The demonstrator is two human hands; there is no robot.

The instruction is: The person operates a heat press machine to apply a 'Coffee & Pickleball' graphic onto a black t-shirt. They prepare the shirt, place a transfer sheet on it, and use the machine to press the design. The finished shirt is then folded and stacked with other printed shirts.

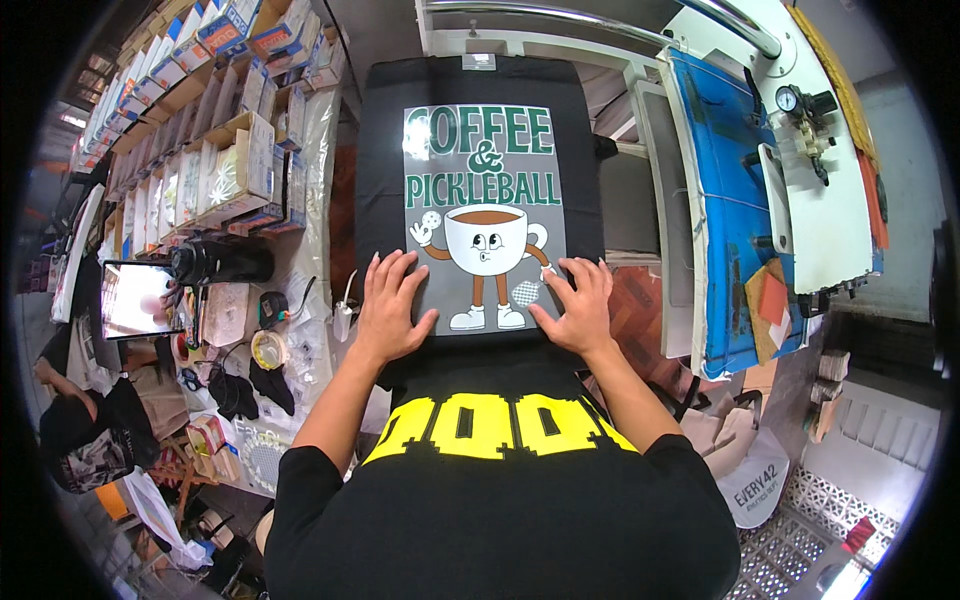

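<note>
A clear transfer film (432, 290) lies face up on a black T-shirt (380, 150) spread over a flat board in front of me. Its print shows green lettering above a white cartoon cup with arms, legs and shoes. My left hand (392, 308) rests at the film's lower left edge, fingers stretched out and apart. On the opposite edge, my right hand (580, 305) lies with its fingers spread, the thumb near the printed paddle. Neither hand grips anything. A small pale label (478, 62) shows at the shirt's far end.
A machine with a blue panel (722, 220) and a pressure gauge (787, 99) stands at the right. Open cartons (235, 175) of sheets line the left, near a lit tablet (138, 300), a black cylinder (225, 262) and a tape roll (268, 350). Another person (95, 430) is at lower left.
</note>
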